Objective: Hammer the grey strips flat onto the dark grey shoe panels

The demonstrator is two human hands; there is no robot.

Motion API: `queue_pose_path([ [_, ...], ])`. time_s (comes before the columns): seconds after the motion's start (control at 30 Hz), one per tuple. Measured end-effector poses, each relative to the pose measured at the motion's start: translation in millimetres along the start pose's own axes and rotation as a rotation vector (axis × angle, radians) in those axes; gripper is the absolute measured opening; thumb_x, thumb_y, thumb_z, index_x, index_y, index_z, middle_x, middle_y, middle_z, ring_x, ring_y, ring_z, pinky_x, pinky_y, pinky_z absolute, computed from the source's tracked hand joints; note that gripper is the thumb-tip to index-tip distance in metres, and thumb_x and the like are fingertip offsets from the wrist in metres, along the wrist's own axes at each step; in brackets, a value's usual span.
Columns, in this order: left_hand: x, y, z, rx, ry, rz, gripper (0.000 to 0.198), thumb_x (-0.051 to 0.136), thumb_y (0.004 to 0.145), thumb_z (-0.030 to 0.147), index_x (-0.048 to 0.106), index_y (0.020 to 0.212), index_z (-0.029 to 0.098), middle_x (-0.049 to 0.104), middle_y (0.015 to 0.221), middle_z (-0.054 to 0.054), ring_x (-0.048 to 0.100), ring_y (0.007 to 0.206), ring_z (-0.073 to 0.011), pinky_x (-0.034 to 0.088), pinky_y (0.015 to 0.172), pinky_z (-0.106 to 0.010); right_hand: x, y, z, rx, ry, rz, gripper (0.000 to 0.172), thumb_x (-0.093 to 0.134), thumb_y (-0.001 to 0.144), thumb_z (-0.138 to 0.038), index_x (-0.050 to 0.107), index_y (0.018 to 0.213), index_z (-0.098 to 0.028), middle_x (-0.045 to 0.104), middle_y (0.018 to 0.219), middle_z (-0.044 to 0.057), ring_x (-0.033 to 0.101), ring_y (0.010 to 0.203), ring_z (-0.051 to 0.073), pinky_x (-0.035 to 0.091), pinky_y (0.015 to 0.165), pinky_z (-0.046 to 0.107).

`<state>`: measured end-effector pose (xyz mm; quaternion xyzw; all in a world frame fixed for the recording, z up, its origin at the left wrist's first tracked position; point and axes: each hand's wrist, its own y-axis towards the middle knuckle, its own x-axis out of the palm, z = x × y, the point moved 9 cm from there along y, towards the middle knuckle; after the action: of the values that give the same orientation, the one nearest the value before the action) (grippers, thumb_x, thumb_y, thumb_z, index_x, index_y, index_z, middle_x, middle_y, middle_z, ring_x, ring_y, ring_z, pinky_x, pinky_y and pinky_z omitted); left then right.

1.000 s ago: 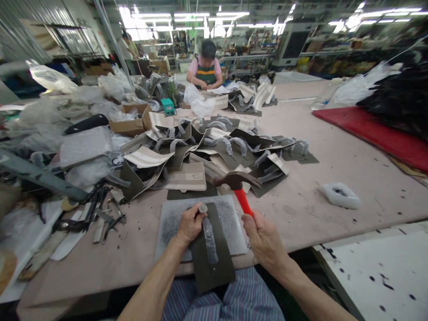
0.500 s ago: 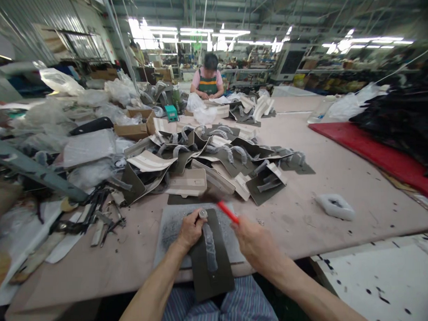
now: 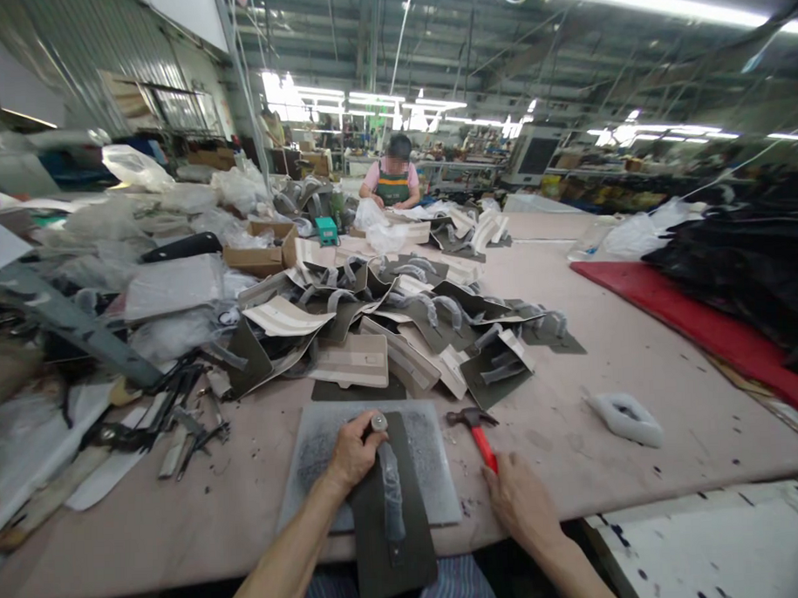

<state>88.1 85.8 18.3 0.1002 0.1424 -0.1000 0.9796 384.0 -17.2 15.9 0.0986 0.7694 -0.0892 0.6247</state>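
Upright in my left hand (image 3: 353, 453) is a metal punch (image 3: 378, 421), its round top showing between closed fingers. Its lower end is hidden. Below it lies a dark grey-green panel (image 3: 418, 516) with a plastic-wrapped carry handle (image 3: 393, 495) along its middle. The panel rests partly on a scuffed white board (image 3: 438, 446) and overhangs the table edge toward my lap. Right of the board, my right hand (image 3: 520, 497) is closed around the end of a claw hammer (image 3: 483, 444) with a red grip. The hammer's head is down at the tabletop.
A heap of similar panels (image 3: 349, 362) with wrapped handles spreads across the table. Pliers and other tools (image 3: 181, 420) lie at left near plastic bags. A white foam-like block (image 3: 629, 419) and red sheet (image 3: 667, 316) are at right. A co-worker (image 3: 395, 177) sits across.
The hammer has moved from beside the punch, right and down to the tabletop, with my right hand on it. My left hand keeps the punch in place. The view has tilted up slightly.
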Motion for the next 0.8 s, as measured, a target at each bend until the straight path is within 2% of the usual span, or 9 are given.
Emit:
queue_pose_path([
  [0.07,-0.3,-0.5,-1.1,-0.007,-0.003,0.011,0.015,0.064,0.079,0.024,0.068,0.093,0.020,0.073,0.085,-0.003,0.067,0.080,-0.0199,0.051,0.076,-0.029,-17.4,-4.5,-34.3,-0.087,0.055,0.114,0.030,0.047,0.092,-0.031,0.060,0.113,-0.013,0.063,0.111,0.020,0.062,0.099,0.031,0.046,0.084,0.042],
  [0.13,-1.3,-1.5,0.7,0.003,0.012,0.031,0.016,0.064,0.079,0.026,0.068,0.093,0.020,0.074,0.086,-0.003,0.068,0.081,-0.0202,0.051,0.076,-0.029,-27.7,-14.6,-87.6,-0.195,0.270,0.097,0.036,0.045,0.094,-0.034,0.056,0.124,-0.017,0.063,0.119,0.017,0.060,0.108,0.029,0.047,0.090,0.040],
  [0.23,-2.9,-3.0,7.6,0.031,0.062,0.058,0.015,0.064,0.079,0.027,0.069,0.092,0.021,0.074,0.083,-0.002,0.068,0.078,-0.0198,0.051,0.076,-0.029,-14.8,-38.3,-173.1,-0.293,0.432,-0.136,0.046,0.049,0.093,-0.034,0.048,0.136,-0.016,0.067,0.115,0.014,0.066,0.103,0.026,0.050,0.087,0.035],
  [0.3,-6.5,-3.2,10.0,0.024,0.073,0.096,0.014,0.067,0.076,0.027,0.068,0.088,0.021,0.073,0.078,-0.002,0.067,0.073,-0.0193,0.051,0.072,-0.028,3.5,-51.9,-203.7,-0.251,0.322,-0.244,0.054,0.047,0.092,-0.024,0.040,0.143,-0.007,0.071,0.105,0.018,0.071,0.094,0.029,0.052,0.080,0.037],
  [0.37,-20.0,-4.6,3.4,-0.057,0.010,0.235,0.013,0.067,0.077,0.032,0.066,0.083,0.020,0.072,0.073,-0.002,0.066,0.068,-0.0191,0.051,0.067,-0.028,16.9,-57.3,-207.8,-0.196,0.228,-0.275,0.050,0.041,0.092,-0.016,0.042,0.139,-0.002,0.072,0.095,0.020,0.072,0.088,0.031,0.052,0.075,0.039],
  [0.47,-38.7,-11.4,-11.4,-0.170,-0.112,0.446,0.020,0.064,0.081,0.040,0.060,0.078,0.020,0.070,0.069,-0.003,0.066,0.062,-0.0189,0.051,0.061,-0.027,13.7,-46.9,-181.8,-0.180,0.359,-0.246,0.037,0.038,0.092,-0.020,0.055,0.123,-0.010,0.073,0.089,0.015,0.072,0.083,0.028,0.051,0.072,0.035],
  [0.63,-44.9,-14.5,-4.1,-0.091,-0.070,0.503,0.016,0.067,0.080,0.035,0.061,0.079,0.020,0.069,0.067,-0.002,0.066,0.063,-0.0190,0.052,0.059,-0.025,-63.5,0.5,-127.3,-0.003,0.849,0.003,0.025,0.044,0.090,-0.040,0.058,0.081,-0.020,0.062,0.068,0.001,0.061,0.063,0.017,0.045,0.056,0.025],
  [0.73,-47.1,-16.4,0.8,-0.177,-0.009,0.522,0.016,0.059,0.085,0.029,0.065,0.074,0.020,0.068,0.065,-0.002,0.067,0.064,-0.0204,0.054,0.054,-0.025,-104.2,6.5,-153.8,0.092,1.199,0.147,0.031,0.047,0.090,-0.049,0.058,0.090,-0.020,0.055,0.066,-0.003,0.054,0.054,0.013,0.041,0.048,0.022],
  [0.8,-47.5,-17.3,3.4,-0.255,0.072,0.516,0.029,0.050,0.089,0.027,0.066,0.067,0.021,0.062,0.057,-0.002,0.065,0.063,-0.0215,0.051,0.045,-0.024,-113.8,-6.7,-212.8,-0.099,1.299,0.080,0.036,0.045,0.092,-0.051,0.059,0.105,-0.021,0.058,0.072,-0.002,0.054,0.055,0.012,0.042,0.048,0.022],
])
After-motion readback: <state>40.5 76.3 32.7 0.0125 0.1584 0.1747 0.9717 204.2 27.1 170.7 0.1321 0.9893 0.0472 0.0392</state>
